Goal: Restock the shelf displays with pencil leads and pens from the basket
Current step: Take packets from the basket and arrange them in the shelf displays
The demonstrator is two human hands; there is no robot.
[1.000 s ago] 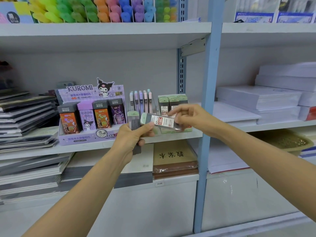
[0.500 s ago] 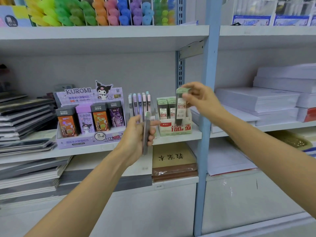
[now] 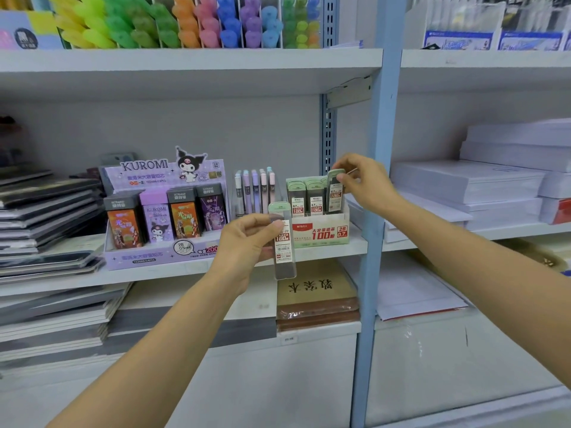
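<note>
My left hand (image 3: 247, 242) holds a clear pencil lead case (image 3: 282, 242) with a green cap, upright, in front of the shelf edge. My right hand (image 3: 364, 183) pinches the green top of another lead case (image 3: 335, 193), which stands upright in the right slot of the green display box (image 3: 321, 233). Two more green-capped lead cases (image 3: 306, 196) stand in the box to its left. Pastel pens (image 3: 255, 189) stand in a clear holder between that box and the purple Kuromi lead display (image 3: 160, 211).
A blue shelf upright (image 3: 380, 193) runs just right of the green box. Dark notebooks (image 3: 46, 211) are stacked at left, white paper reams (image 3: 494, 180) at right. Coloured highlighters (image 3: 185, 23) fill the shelf above. A brown notebook (image 3: 315, 291) lies on the shelf below.
My right hand took one lead case from the left hand, turned it upright and lowered it into the green box's right slot. My left hand rose slightly with the remaining case.
</note>
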